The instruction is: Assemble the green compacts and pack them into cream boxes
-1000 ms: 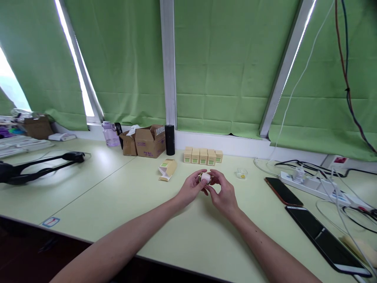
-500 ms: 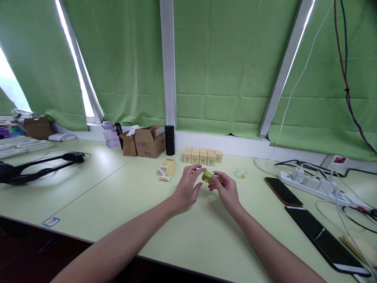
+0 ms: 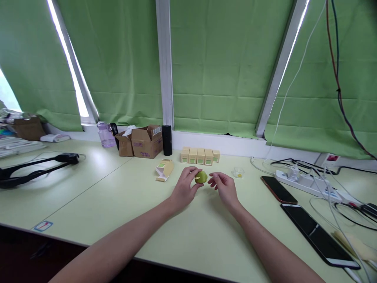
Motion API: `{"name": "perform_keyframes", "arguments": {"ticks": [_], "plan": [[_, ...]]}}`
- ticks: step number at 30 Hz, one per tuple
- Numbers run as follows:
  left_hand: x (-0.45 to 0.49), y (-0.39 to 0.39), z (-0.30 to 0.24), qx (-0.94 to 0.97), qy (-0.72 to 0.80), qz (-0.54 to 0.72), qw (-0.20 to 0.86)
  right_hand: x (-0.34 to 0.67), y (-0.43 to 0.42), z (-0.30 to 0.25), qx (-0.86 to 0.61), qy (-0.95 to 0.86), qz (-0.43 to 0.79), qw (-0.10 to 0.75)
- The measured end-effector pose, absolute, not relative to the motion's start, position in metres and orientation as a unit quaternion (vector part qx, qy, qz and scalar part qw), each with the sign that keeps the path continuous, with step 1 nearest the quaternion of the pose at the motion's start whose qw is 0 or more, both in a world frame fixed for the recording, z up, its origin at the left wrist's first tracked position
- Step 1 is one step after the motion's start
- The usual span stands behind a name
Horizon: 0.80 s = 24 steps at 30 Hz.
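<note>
Between the thumb and fingers of my left hand (image 3: 184, 189) is a small, round, shiny green object (image 3: 201, 177) with a pale yellow detail on its left side. I cannot tell its exact kind. Just right of it, my right hand (image 3: 226, 188) hovers with loosely bent, parted fingers and nothing visible in them. Beyond my left hand lies an opened small yellow carton (image 3: 165, 169) on its side. Behind the hands stands a row of several small yellow boxes (image 3: 200, 156) with green labels.
A small clear dish (image 3: 238, 173) with a yellow bit in it is to the right. Farther right lie a phone (image 3: 279, 189), a larger dark-screened device (image 3: 318, 234) and a cabled power strip (image 3: 306, 184). Cardboard boxes (image 3: 146, 143) and a black cylinder (image 3: 167, 140) stand at the back.
The green object has passed from my right fingers into my left hand's grip and has been turned. My right hand has let go and sits slightly apart. The view has shifted a little.
</note>
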<state>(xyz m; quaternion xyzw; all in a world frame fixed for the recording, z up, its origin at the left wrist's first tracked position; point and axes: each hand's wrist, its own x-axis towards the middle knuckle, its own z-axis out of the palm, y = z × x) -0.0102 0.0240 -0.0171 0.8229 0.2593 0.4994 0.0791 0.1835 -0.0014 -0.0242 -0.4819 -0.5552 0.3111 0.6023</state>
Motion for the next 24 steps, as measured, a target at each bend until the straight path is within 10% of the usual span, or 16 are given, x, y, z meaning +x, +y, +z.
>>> {"name": "perform_keyframes", "arguments": {"ticks": [11, 24], "plan": [[-0.011, 0.026, -0.011, 0.741, 0.321, 0.544, 0.228, 0.277, 0.028, -0.045, -0.782, -0.455, -0.053, 0.424], [-0.01, 0.028, -0.014, 0.736, 0.326, 0.542, 0.241, 0.272, 0.032, -0.047, -0.745, -0.576, -0.004, 0.337]]}}
